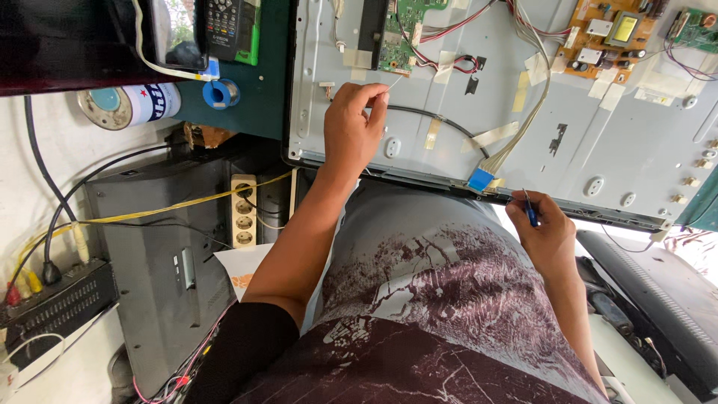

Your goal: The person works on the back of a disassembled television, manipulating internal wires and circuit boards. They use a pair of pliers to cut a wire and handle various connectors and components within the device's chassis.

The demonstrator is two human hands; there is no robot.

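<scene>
Left hand (pixel 353 127) up on the grey metal back panel (pixel 598 142) of an opened flat screen, fingers pressed together at the tips, pinching the end of a thin white wire (pixel 392 82). Wire runs up and right from the fingertips toward a green circuit board (pixel 400 34). Black cable (pixel 430 116) passes just right of that hand across the panel.

Right hand (pixel 544 228) at the panel's near edge, fingers curled shut around a small blue-handled tool (pixel 529 209), probably a screwdriver, tip pointing up. Blue connector (pixel 480 179) on a white ribbon bundle (pixel 523 123) sits just left of and above this hand. Orange-brown circuit board (pixel 609 34) far above it, taped wires around.

Below the left forearm: white power strip (pixel 244 211), yellow cable (pixel 172 208) crossing it, grey flat casing (pixel 161 262) underneath. Further left, black box (pixel 56 303) with plugged cables. Above and left of the left hand: remote control (pixel 228 26), blue tape roll (pixel 221 93), round tin (pixel 131 105). Person's patterned dark shirt (pixel 426 314) fills the bottom middle between both arms.
</scene>
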